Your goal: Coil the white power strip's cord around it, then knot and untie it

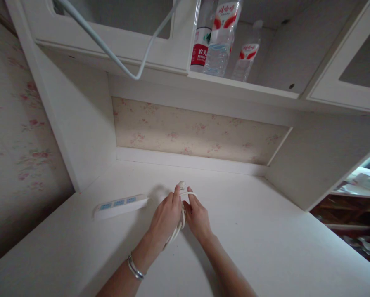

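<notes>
A white power strip (119,207) with blue-marked outlets lies on the white desktop (250,231), left of my hands. Its white power cord (182,222) is gathered in loops between my two hands. My left hand (166,212) is wrapped round the bundle, with loops hanging below the palm. The fingers of my right hand (198,214) are closed on the cord from the other side, where a short arc of it rises over the fingertips. Just above my fingers shows the white plug (181,185). The undersides of both hands are hidden.
Overhead, a cabinet shelf (243,86) holds plastic bottles (217,53). A pale bent rod or cable (117,62) hangs in front of the cabinet at upper left. Side panels (76,119) bound the desk niche, and a cluttered shelf (358,210) stands at far right.
</notes>
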The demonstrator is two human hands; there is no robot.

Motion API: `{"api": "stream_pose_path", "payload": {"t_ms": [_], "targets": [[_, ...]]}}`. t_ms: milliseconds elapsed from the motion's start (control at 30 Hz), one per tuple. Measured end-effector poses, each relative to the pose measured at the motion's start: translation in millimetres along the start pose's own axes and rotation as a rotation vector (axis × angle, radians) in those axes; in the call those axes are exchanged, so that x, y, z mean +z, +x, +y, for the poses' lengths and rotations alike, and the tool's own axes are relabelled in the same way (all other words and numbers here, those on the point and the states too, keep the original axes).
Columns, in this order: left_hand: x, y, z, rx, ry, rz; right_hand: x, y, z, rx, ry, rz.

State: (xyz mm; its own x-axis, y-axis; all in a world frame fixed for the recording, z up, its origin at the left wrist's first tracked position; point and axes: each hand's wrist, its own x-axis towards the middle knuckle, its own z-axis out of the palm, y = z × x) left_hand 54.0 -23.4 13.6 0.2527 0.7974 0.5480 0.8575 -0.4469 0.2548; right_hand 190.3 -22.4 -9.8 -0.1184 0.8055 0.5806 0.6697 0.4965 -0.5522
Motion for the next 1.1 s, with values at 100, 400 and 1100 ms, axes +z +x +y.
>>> {"api": "stream_pose_path", "payload": {"t_ms": [100,400,1100], "targets": [[-3,0,0,-0.054,0.022,-0.002,-4,2,-1,-0.038,0.021,0.036],[-9,2,-12,0.127,-0.333,-0.125,-33,13,-1,0.141,0.268,-0.296],[-11,7,-23,0.030,-0.383,-0.205,-94,19,18,0.289,0.338,-0.544]]}}
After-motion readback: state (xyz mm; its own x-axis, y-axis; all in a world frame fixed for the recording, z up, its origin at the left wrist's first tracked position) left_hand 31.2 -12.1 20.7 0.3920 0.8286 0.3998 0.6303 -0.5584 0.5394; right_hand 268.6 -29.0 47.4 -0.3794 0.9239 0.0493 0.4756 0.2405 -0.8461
